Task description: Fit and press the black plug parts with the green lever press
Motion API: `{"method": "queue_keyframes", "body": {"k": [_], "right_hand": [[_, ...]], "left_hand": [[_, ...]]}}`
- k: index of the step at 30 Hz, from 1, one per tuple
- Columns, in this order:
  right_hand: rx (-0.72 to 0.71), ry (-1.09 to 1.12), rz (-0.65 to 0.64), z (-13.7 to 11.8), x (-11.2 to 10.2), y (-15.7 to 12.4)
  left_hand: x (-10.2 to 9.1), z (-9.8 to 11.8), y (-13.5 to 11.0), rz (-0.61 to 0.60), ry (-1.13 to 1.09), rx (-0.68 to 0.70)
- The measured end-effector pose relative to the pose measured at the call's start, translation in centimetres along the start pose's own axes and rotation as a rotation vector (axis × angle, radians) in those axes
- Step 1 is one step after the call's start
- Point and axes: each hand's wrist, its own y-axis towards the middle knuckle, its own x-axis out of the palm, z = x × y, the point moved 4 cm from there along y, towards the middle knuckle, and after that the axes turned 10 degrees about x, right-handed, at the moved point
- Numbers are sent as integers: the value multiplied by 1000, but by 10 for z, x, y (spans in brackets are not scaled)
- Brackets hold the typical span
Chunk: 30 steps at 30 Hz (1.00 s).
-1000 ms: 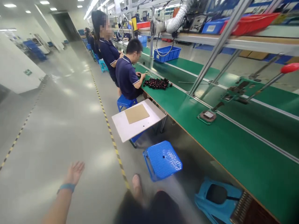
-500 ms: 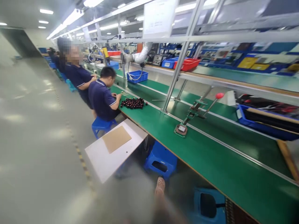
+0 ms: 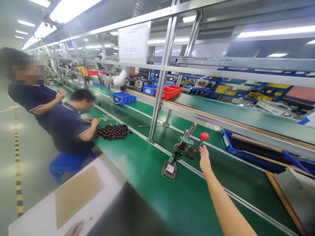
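Observation:
My right hand [image 3: 204, 159] reaches out over the green bench [image 3: 147, 170] to a small hand lever press [image 3: 177, 157]. The fingertips touch the lever shaft just below its red knob [image 3: 204, 136]. I cannot make out whether the fingers close round the shaft. Only the fingers of my left hand [image 3: 74, 228] show at the bottom edge, lying flat on a white board [image 3: 36, 216] that carries a brown cardboard sheet [image 3: 77, 194].
A seated person [image 3: 69, 129] works at a pile of small dark red parts [image 3: 113, 131] to the left, with another person [image 3: 31, 95] standing behind. A metal post [image 3: 157, 98] rises behind the press. A blue tray [image 3: 258, 152] lies at right, and blue and red bins [image 3: 162, 91] sit on the shelf.
The view has swung from the floor and stools up to the bench. My right arm has come into view and reached the press lever. My left hand now rests on the white board.

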Motion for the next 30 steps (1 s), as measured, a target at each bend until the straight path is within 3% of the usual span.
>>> {"method": "queue_keyframes", "body": {"k": [1, 3, 7, 10, 12, 13, 14, 15, 17, 18, 19, 20, 22, 24, 26, 30], "right_hand": [[-23, 7, 2, -11, 5, 11], [-22, 10, 61, -23, 16, 10], [58, -15, 237, -36, 45, -43], [71, -78, 180, -51, 71, -88], [-95, -174, 9, -60, 83, -110], [-221, -239, -25, -62, 82, -118], [-344, -297, 21, -61, 74, -124], [-429, -329, 161, -58, 59, -129], [-395, -274, 544, -45, 19, -130], [-301, -201, 625, -37, 2, -125], [-172, -108, 563, -30, -9, -114], [-35, -10, 376, -24, -12, -100], [148, 138, -136, -23, -1, -73], [226, 207, -453, -30, 12, -53], [231, 214, -508, -36, 19, -39], [260, 201, -386, -31, 22, -46]], "left_hand": [[13, 27, 14, -70, -69, 45], [37, 104, 41, -272, -190, 268], [62, 274, 70, -443, -285, 587], [69, 378, 69, -476, -407, 936], [76, 420, 67, -529, -468, 1021], [79, 434, 67, -553, -481, 1023], [82, 445, 68, -586, -481, 1023], [85, 453, 68, -629, -471, 1039], [87, 466, 67, -712, -439, 1115], [88, 470, 66, -743, -421, 1161], [88, 473, 65, -759, -405, 1196], [89, 475, 65, -756, -399, 1215], [94, 474, 65, -731, -420, 1205], [103, 467, 64, -733, -461, 1161], [117, 456, 64, -764, -491, 1090], [139, 442, 63, -918, -516, 1085]]}}
